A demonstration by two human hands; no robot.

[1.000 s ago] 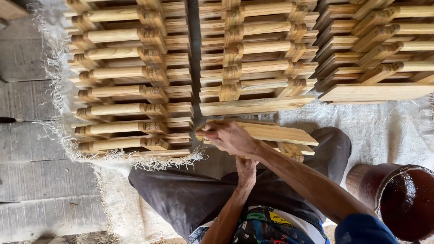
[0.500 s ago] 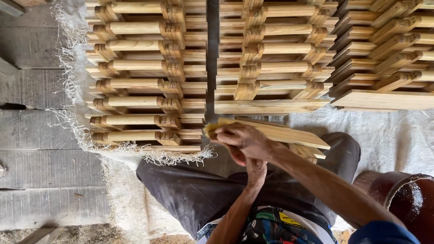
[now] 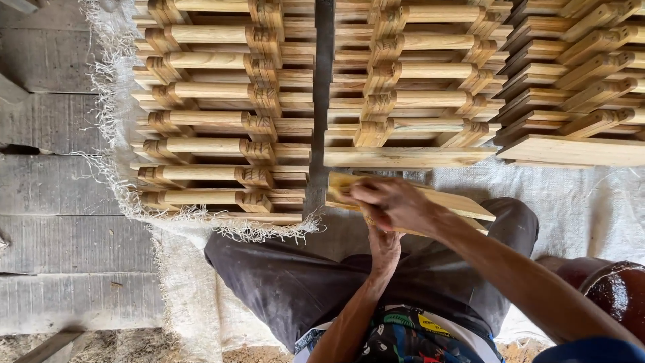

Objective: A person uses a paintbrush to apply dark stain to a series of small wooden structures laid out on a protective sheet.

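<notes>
From the head view, your right hand lies across the top of a flat wooden piece that rests over your lap, its fingers curled down and pressing something yellowish against the near end of the board; just what sits under those fingertips you cannot make out. Your left hand comes up from below, directly under the right one, and grips the underside of the same wooden piece, though its fingers are mostly hidden by the board and by your other hand. The wooden piece runs from just left of your right fingertips out to the right, past your knuckles, lying tilted over your dark trousers. Just beyond your fingertips stand the stacks of carved wooden frames, row upon row, with a dark upright bar between the left and middle stacks. All of this sits on a pale woven cloth with a frayed edge, spread over grey boards. Well to the right of your forearm, a dark brown glossy pot shows at the frame's edge.
</notes>
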